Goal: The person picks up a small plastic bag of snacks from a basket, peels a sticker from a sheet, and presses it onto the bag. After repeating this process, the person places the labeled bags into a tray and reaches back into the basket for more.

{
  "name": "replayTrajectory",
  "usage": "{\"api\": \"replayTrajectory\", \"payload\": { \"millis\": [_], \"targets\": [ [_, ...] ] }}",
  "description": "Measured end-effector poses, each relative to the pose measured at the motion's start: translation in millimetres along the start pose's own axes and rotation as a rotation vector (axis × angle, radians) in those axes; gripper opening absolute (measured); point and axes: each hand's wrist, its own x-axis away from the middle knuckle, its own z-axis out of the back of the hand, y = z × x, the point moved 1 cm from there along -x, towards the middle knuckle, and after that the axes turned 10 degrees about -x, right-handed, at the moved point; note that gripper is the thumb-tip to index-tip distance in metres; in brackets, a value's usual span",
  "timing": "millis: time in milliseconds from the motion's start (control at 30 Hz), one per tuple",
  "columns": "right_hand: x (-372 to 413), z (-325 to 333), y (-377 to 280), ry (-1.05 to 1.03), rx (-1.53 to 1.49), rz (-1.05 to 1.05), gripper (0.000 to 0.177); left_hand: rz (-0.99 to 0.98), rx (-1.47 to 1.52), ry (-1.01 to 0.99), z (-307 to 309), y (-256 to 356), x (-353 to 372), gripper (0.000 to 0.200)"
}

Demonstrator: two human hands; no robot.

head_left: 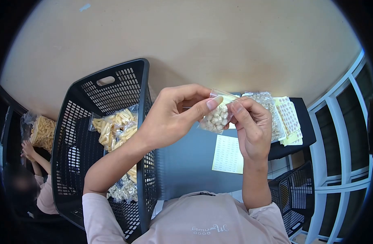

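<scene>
- Sample: small clear bag (pixel 216 118) of round whitish pieces, held up over the grey tabletop (pixel 182 173), clear of its surface and to the right of the black crate (pixel 144 67).
- Left grip (pixel 170 114): pinching the bag near its upper edge, my thumb lying across the front face.
- Right grip (pixel 253 126): pinching the bag's right side, thumb in front, fingers curled behind. Fingertips partly hidden.
- Bag posture: slightly tilted, pieces settled toward its lower part, plastic above them mostly flat.
- Paper: a printed label sheet (pixel 228 154) lies on the tabletop below my right grip; more sticker sheets (pixel 290 116) are stacked farther right, beside filled bags (pixel 271 106). Yellowish paper shows behind my bag; cannot tell whether any of it is stuck on.
- Crate contents: bags of yellowish sticks (pixel 113 124), with whitish bagged pieces (pixel 123 191) nearer me.
- Step in hand (judgement): two-handed work on the upper part of the bag. Whether its mouth is sealed, cannot tell.
- Next move calls for (judgement): steady left pinch, plastic kept flat between both thumbs, light pressure so the pieces stay low.
</scene>
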Motion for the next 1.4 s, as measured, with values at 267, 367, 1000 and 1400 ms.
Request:
{"api": "replayTrajectory", "payload": {
  "millis": [267, 367, 1000, 1400],
  "targets": [
    [0.4, -4.9, 4.0, 0.021, -0.029, -0.053, 0.014, -0.022, -0.015, 0.026, 0.7, -3.3, 2.0, 0.016],
    [-0.3, -6.0, 4.8, -0.027, 0.077, -0.017, 0.012, -0.038, -0.072, 0.035, -1.2, -0.7, 4.2, 0.016],
    [25.4, 57.7, -12.4, 0.254, 0.331, -0.011, 0.014, -0.004, 0.0, 0.158, 5.2, -12.1, -1.1, 0.017],
    [141.6, 232.1, 89.9, 0.438, 1.323, -0.211, 0.032, 0.203, 0.152, -0.012, 1.2, -26.6, -8.9, 0.022]
  ]
}}
